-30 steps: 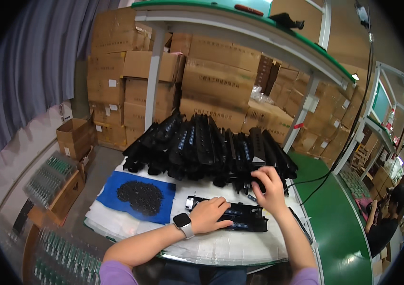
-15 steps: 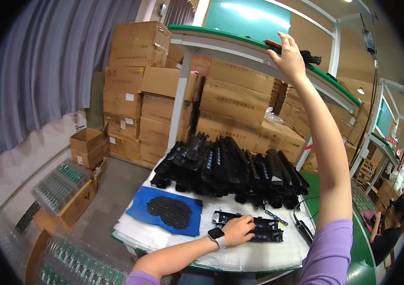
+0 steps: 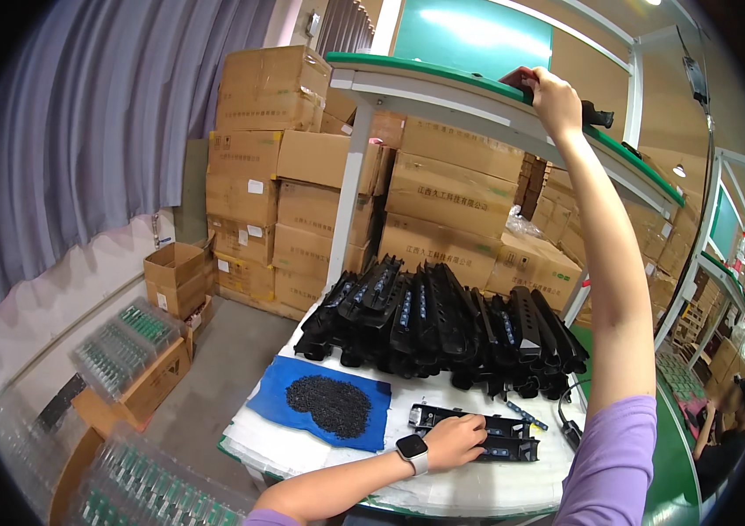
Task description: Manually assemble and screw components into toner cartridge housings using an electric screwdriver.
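Observation:
On the white-covered table, my left hand (image 3: 457, 441), wearing a watch, is closed over a black plastic housing (image 3: 513, 449). Its curled fingers partly cover this long part and the similar one beside it. A small blue strip (image 3: 527, 415) lies just past their right end. My right hand (image 3: 556, 103) is raised to the green-edged shelf (image 3: 442, 67), its fingers closed on a flat, dark-red, phone-like thing (image 3: 518, 76) that is tilted up. Right of that hand, a black object (image 3: 598, 116) sits on the shelf.
A large heap of black housings (image 3: 442, 324) fills the table's back. Small black pieces (image 3: 333, 405) are piled on a blue cloth (image 3: 271, 392) at left. Cardboard boxes (image 3: 451, 188) stand behind. Clear trays of green boards (image 3: 127, 337) are at left; another person (image 3: 727, 430) sits far right.
My right hand has gone from spread above the shelf to closed on the flat red thing, which now tilts up. My left hand stays on the housings. The whole view has shifted slightly.

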### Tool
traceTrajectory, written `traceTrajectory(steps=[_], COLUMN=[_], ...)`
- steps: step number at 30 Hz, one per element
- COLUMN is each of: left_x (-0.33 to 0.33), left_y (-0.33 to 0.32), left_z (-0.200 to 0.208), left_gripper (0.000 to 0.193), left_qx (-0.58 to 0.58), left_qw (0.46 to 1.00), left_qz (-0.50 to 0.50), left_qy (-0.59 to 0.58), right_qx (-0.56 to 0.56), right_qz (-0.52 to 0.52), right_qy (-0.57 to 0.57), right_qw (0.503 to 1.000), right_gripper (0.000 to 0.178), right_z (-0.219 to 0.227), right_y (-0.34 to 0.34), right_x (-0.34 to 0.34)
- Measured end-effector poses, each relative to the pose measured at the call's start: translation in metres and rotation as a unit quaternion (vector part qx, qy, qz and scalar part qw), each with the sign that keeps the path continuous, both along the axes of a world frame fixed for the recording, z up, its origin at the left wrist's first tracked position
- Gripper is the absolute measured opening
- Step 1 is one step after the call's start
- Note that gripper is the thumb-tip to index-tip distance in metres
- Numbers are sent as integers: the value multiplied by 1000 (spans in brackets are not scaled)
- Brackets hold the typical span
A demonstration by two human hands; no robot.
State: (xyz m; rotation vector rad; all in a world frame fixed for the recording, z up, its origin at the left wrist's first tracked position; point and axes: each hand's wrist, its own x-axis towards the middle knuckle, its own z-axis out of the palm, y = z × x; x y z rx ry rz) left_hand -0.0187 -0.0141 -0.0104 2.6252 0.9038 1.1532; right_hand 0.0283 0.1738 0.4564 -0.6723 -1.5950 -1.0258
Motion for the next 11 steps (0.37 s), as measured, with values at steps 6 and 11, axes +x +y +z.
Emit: traceTrajectory(steps=[6,11], left_x=[4,-1], left_y=[2,0], left_z=[-3,23], left_gripper=[15,31], left_qx=[22,24], left_qw=[999,992], left_qz=[-31,-1], left_qy=[8,-127], right_qx=[234,296], right_qz=[27,141], right_qy=[-12,15], right_qw=[972,945], right_gripper=[13,16], right_z=[-13,-53], right_y=[-28,-85], right_x=[26,73])
